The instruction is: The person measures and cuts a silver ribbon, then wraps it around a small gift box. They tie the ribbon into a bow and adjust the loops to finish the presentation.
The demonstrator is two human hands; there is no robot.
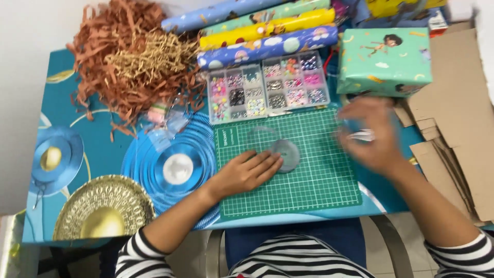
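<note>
The left hand (247, 172) lies flat on the green cutting mat (309, 180), fingers together and open, tips touching a grey tape roll (286, 154) to pin it. The right hand (370, 136), blurred at the mat's right edge, seems to pinch a small white strip (362, 136); its grip cannot be told. Taping looks under way; next needs steady placing near the wrapped box (385, 61).
</note>
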